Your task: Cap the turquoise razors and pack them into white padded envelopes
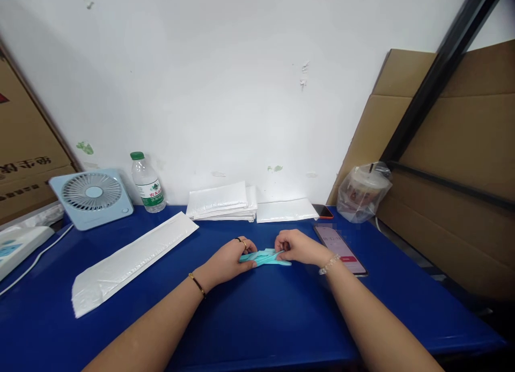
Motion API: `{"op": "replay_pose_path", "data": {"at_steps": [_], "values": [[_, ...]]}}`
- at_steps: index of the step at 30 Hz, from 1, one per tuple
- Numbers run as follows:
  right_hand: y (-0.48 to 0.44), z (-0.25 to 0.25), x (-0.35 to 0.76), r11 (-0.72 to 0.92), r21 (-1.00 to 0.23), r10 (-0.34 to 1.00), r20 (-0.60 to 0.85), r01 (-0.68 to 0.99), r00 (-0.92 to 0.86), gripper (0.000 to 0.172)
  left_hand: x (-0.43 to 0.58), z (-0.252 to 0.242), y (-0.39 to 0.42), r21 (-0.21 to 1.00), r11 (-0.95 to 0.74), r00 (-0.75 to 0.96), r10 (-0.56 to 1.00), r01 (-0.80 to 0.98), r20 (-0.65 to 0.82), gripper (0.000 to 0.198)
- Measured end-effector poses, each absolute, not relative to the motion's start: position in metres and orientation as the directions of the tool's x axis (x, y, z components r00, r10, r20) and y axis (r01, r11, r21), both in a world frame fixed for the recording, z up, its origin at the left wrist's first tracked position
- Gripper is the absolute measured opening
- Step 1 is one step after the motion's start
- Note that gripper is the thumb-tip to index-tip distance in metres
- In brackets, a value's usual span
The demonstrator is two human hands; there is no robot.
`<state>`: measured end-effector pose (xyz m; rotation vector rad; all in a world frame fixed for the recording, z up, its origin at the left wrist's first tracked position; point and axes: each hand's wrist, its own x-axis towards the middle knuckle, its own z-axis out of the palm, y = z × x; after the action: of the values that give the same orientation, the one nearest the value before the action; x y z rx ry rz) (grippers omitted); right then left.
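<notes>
gently, with the left hand [230, 261] and right hand [301, 246] each pinching the thin, crumpled turquoise item [265, 256], smooth its folds evenly over the blue worktop [261, 318].

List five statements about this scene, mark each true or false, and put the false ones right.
1. The left hand and right hand both grip the turquoise item. True.
2. The fan is to the left of the bottle. True.
3. The bottle has a red cap. False: the cap is green.
4. A phone with a lit screen lies on the blue table. True.
5. The fan is black. False: it is light blue.
</notes>
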<state>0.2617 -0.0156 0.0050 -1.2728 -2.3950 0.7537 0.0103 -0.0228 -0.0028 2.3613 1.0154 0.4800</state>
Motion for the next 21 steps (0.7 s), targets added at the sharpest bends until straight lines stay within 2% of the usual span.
{"op": "replay_pose_path", "data": {"at_steps": [4, 10, 13, 17, 21], "values": [[-0.015, 0.009, 0.263, 0.373, -0.669, 0.86, -0.011, 0.643, -0.51, 0.017, 0.011, -0.002, -0.021, 0.548, -0.62, 0.655, 0.737, 0.561, 0.164, 0.024], [-0.014, 0.013, 0.255, 0.299, -0.787, 0.912, 0.069, 0.539, -0.404, 0.027, 0.011, 0.003, -0.015, 0.422, -0.672, 0.649, 0.728, 0.609, 0.223, 0.033], [-0.008, 0.007, 0.258, 0.304, -0.774, 0.918, 0.082, 0.555, -0.388, 0.028, 0.005, 0.0, -0.004, 0.414, -0.667, 0.646, 0.733, 0.619, 0.214, 0.038], [0.005, -0.007, 0.268, 0.306, -0.729, 0.942, 0.138, 0.613, -0.305, 0.025, -0.007, -0.009, 0.016, 0.416, -0.578, 0.529, 0.815, 0.702, 0.238, 0.037], [0.009, -0.01, 0.272, 0.368, -0.607, 0.929, 0.21, 0.705, -0.304, 0.016, -0.012, -0.013, 0.022, 0.371, -0.552, 0.503, 0.834, 0.747, 0.227, 0.036]]}}
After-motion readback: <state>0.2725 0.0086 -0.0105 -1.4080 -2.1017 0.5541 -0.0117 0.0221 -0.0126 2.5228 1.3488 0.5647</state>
